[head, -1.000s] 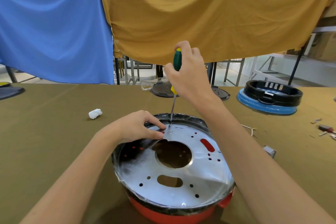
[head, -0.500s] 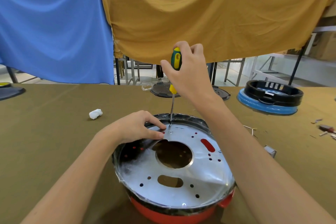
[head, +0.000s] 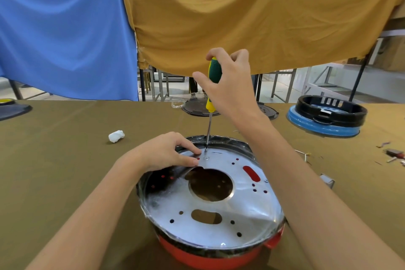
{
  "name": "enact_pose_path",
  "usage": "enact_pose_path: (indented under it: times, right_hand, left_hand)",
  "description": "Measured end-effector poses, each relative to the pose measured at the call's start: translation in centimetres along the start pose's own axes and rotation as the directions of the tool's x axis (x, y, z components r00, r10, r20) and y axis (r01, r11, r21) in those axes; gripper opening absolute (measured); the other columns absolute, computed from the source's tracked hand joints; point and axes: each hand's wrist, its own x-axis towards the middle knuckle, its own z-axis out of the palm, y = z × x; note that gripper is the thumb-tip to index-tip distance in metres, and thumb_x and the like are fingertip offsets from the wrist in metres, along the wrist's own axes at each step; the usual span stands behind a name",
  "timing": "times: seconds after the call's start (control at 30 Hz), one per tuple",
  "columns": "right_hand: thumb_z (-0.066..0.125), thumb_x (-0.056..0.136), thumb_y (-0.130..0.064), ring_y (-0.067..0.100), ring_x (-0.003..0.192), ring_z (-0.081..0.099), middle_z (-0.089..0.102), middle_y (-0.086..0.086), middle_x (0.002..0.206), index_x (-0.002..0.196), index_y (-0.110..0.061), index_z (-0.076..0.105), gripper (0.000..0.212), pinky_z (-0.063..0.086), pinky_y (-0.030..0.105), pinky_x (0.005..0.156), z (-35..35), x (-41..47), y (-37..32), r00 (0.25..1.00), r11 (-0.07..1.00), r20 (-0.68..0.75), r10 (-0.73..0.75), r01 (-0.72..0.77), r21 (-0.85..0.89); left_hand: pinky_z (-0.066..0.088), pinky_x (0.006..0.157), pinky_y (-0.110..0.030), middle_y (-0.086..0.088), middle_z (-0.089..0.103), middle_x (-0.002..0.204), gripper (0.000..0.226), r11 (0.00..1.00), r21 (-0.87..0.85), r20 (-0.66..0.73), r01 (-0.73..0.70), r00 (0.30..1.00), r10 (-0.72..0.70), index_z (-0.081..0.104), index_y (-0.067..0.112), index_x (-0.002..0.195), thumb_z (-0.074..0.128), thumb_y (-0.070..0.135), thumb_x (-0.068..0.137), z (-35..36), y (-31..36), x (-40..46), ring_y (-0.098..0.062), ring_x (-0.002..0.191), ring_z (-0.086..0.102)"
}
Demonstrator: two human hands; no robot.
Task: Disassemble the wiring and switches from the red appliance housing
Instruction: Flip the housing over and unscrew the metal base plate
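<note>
The red appliance housing [head: 210, 255] sits upside down near the table's front edge, capped by a shiny round metal plate [head: 210, 230] with a large centre hole and several small holes. My right hand [head: 230, 85] grips the green and yellow handle of a screwdriver [head: 213, 72] held upright, its tip on a screw [head: 206, 151] at the plate's far rim. My left hand [head: 166, 153] rests on the plate's far left edge, fingertips pressing just beside the screw. No wiring or switches are visible.
A white wad [head: 116, 136] lies on the olive table cloth [head: 54, 171] to the left. A blue and black housing [head: 326, 116] stands at the back right, dark round lids [head: 197, 108] at the back centre. Small loose parts [head: 392, 154] lie at the right edge.
My right hand has shifted its grip around the screwdriver handle, which has turned slightly. The tip stays on the screw and my left hand has not moved.
</note>
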Motion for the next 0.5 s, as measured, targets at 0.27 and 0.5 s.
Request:
enact_pose_path:
  times: [0.27, 0.5]
  right_hand:
    - [0.050, 0.095, -0.013, 0.007, 0.076, 0.045, 0.047, 0.001, 0.100, 0.133, -0.014, 0.048, 0.038, 0.032, 0.013, 0.061, -0.03, 0.24, 0.02, 0.999, 0.999, 0.009, 0.034, -0.034, 0.033]
    - [0.069, 0.093, -0.026, 0.025, 0.103, 0.047, 0.033, 0.004, 0.108, 0.117, -0.019, 0.060, 0.027, 0.047, 0.029, 0.092, 0.17, 0.05, 0.18, 0.999, 1.000, -0.044, 0.004, -0.004, -0.007]
  left_hand:
    - [0.034, 0.086, -0.023, 0.040, 0.049, 0.105, 0.026, 1.000, 0.009, 0.001, 0.026, 1.000, -0.026, 0.070, 0.050, 0.109, 0.072, 0.053, 0.083, -0.03, 0.05, 0.01, 0.012, 0.100, 0.046]
    - [0.032, 0.087, -0.019, 0.042, 0.046, 0.104, 0.027, 1.000, 0.002, 0.001, 0.016, 1.000, -0.016, 0.070, 0.050, 0.109, 0.072, 0.053, 0.083, -0.02, 0.06, -0.05, 0.017, 0.099, 0.044]
